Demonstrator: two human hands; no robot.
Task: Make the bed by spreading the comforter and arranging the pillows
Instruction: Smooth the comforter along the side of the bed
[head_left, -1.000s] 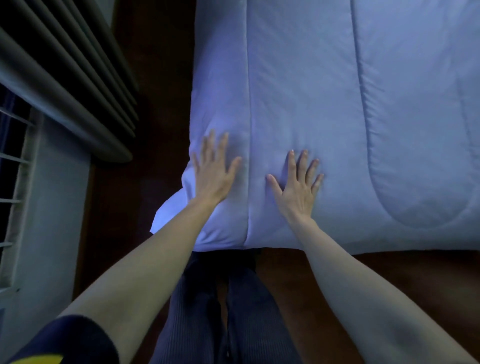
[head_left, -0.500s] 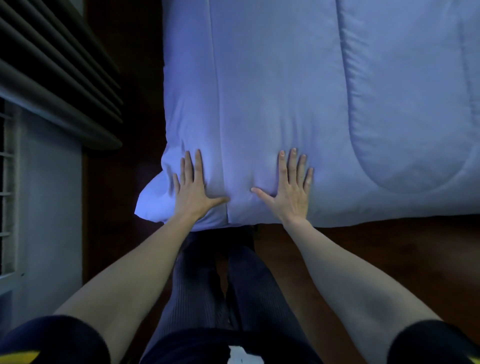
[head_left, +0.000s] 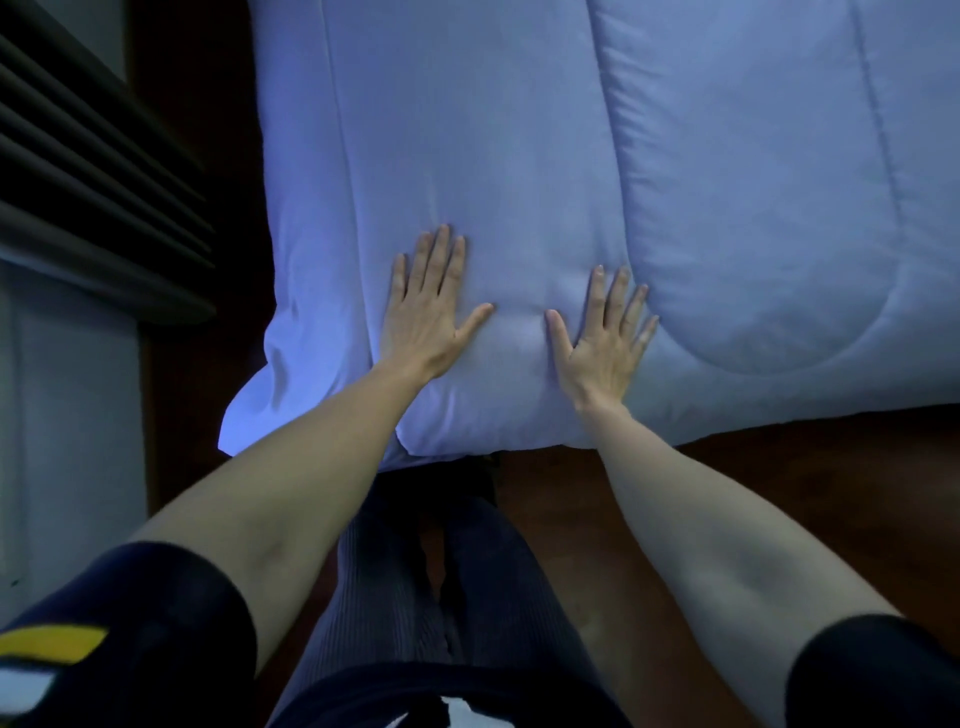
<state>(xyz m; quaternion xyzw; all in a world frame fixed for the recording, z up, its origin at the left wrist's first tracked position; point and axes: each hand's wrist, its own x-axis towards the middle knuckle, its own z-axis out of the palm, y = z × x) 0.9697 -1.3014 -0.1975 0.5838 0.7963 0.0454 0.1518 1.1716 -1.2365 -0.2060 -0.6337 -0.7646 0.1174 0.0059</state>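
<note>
Two hands flat on comforter (head_left: 519, 156), fingers straight, grasping nothing: left hand (head_left: 427, 312), right hand (head_left: 602, 338), both near its near edge. Comforter spread over bed, quilted seams running away from viewer, corner drooping at left. Dark floor (head_left: 779, 493) below; curtain (head_left: 93, 197) left; legs (head_left: 431, 571) against bed edge

Dark short sleeves (head_left: 156, 623); ribbed dark trousers (head_left: 395, 597)

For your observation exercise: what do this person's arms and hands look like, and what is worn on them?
The left hand and right hand are bare, no rings or watch visible. The forearms are bare; short dark sleeves end near the elbows, the left one with a yellow and white marking.
</note>
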